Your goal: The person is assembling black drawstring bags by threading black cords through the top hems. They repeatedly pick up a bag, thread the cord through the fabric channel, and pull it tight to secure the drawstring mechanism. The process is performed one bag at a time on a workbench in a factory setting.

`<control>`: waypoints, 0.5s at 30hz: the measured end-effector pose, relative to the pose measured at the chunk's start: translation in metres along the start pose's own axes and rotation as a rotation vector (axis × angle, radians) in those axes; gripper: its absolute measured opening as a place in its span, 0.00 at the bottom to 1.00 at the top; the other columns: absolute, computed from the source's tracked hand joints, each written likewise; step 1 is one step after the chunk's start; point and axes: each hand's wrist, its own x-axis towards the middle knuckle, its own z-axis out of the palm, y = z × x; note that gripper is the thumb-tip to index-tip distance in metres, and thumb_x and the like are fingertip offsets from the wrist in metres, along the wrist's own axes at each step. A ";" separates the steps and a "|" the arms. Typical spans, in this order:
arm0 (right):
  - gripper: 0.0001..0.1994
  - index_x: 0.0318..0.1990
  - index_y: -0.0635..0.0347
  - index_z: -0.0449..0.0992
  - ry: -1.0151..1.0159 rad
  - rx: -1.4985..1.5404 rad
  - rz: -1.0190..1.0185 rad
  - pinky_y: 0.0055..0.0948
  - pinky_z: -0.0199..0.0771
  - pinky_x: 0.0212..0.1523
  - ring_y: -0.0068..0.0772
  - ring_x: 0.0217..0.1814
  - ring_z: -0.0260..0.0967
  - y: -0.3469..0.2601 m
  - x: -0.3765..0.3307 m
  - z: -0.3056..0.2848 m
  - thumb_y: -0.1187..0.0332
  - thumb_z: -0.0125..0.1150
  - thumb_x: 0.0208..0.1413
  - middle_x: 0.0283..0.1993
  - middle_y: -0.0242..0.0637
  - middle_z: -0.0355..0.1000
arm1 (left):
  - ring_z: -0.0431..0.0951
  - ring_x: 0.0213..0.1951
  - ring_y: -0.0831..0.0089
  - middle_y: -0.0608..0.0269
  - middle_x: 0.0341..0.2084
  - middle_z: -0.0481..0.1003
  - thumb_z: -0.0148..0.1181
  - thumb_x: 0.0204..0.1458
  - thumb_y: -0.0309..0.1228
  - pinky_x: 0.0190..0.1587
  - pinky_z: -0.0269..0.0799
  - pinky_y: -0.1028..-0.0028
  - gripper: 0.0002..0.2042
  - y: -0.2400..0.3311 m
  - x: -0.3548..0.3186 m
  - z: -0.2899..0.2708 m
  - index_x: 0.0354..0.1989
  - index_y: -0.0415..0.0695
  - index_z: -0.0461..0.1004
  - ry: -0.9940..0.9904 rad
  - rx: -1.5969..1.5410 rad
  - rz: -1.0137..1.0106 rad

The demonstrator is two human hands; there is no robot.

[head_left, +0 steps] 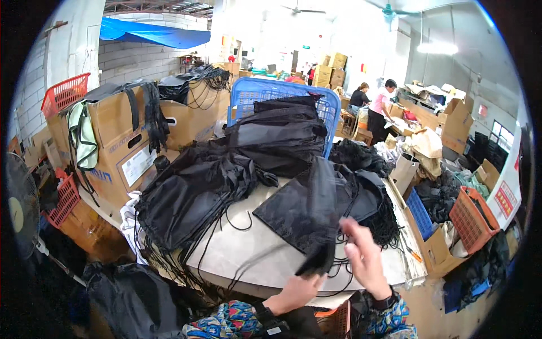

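Observation:
My left hand (pixel 294 294) is closed on the near end of a black drawstring bag (pixel 302 212), which is blurred by motion. To its right my right hand (pixel 367 263) is raised over the table, fingers apart and nothing in them. Under and around the moving bag, more black bags lie flat, with a bunch of dark cords (pixel 387 226) at their right end. A pile of black bags (pixel 192 195) sits on the left of the white table (pixel 226 265), its cords hanging over the front edge. Another stack of black bags (pixel 276 138) rises behind.
Behind the stack stands a blue plastic basket (pixel 240 93). Large cardboard boxes (pixel 110 150) border the table's left side. A fan (pixel 22 209) stands at the far left. Right of the table are an orange basket (pixel 473 217) and fabric heaps. Two people work farther back.

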 end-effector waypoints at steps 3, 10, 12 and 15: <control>0.23 0.59 0.71 0.56 0.120 0.209 -0.019 0.30 0.62 0.53 0.36 0.51 0.66 -0.039 0.016 -0.011 0.64 0.44 0.61 0.48 0.46 0.68 | 0.76 0.26 0.62 0.54 0.42 0.71 0.47 0.50 0.27 0.22 0.73 0.67 0.19 -0.012 0.008 0.038 0.53 0.43 0.67 0.220 0.185 0.258; 0.12 0.46 0.67 0.67 1.060 0.523 0.091 0.22 0.64 0.37 0.21 0.29 0.63 0.009 -0.061 -0.045 0.67 0.44 0.63 0.28 0.31 0.67 | 0.75 0.30 0.67 0.62 0.23 0.73 0.52 0.43 0.29 0.31 0.68 0.68 0.06 -0.040 0.009 -0.013 0.30 0.48 0.74 0.145 0.276 0.070; 0.14 0.45 0.66 0.66 1.423 0.446 0.229 0.17 0.62 0.32 0.16 0.27 0.60 0.032 -0.090 -0.092 0.63 0.47 0.62 0.27 0.29 0.63 | 0.75 0.33 0.64 0.60 0.27 0.74 0.53 0.40 0.29 0.35 0.68 0.66 0.05 -0.078 -0.005 -0.030 0.26 0.47 0.74 0.235 0.479 -0.002; 0.13 0.46 0.64 0.66 1.517 0.516 0.186 0.16 0.50 0.19 0.14 0.20 0.50 0.119 -0.230 -0.203 0.63 0.48 0.61 0.23 0.25 0.56 | 0.75 0.35 0.64 0.59 0.28 0.74 0.52 0.40 0.29 0.37 0.68 0.65 0.05 -0.130 -0.020 -0.033 0.25 0.46 0.74 0.223 0.486 -0.051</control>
